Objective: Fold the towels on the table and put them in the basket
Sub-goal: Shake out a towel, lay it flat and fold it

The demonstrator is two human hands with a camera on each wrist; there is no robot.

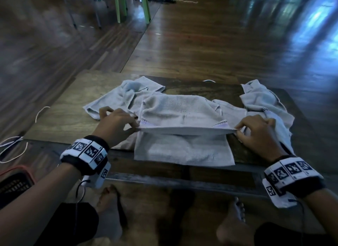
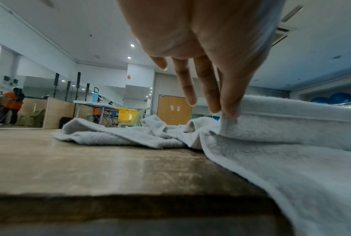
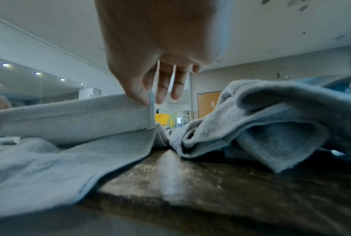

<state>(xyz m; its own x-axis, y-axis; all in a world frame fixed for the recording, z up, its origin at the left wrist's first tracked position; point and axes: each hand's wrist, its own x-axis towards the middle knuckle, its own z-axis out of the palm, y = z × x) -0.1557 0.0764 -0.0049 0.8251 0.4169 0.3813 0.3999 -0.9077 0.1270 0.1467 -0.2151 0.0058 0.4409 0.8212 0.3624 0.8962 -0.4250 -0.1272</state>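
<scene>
Bare feet (image 1: 109,205) sit lowest in the head view, just under the near edge of the dark, scuffed wooden table (image 1: 60,117). Above them, both wrists wear black bands with white coded tags. Left hand (image 1: 117,126) pinches one corner of the pale grey terry towel (image 1: 182,150) at centre frame; right hand (image 1: 256,132) pinches the opposite corner, and the hem between them is stretched taut and raised off the layer below. Left wrist view confirms it: thumb and forefinger closed on the hemmed corner, the other fingers (image 2: 187,89) hanging straight and free. Right wrist view shows the same pinch on the towel's stitched corner (image 3: 150,102).

That towel's lower part drapes over the table's near edge. A checked woven band runs near the lifted hem. Behind it, a second crumpled grey towel (image 1: 118,95) lies at centre left, and a third rumpled grey towel (image 1: 263,99) sprawls at centre right, one flap spilling off the right edge. Bare tabletop shows at the left and along the far side.

At lower left, a dark mesh basket with a reddish rim (image 1: 16,180) stands on the glossy plank floor (image 1: 201,44), beside white cables (image 1: 14,150). Green chair legs (image 1: 133,6) stand at the top.
</scene>
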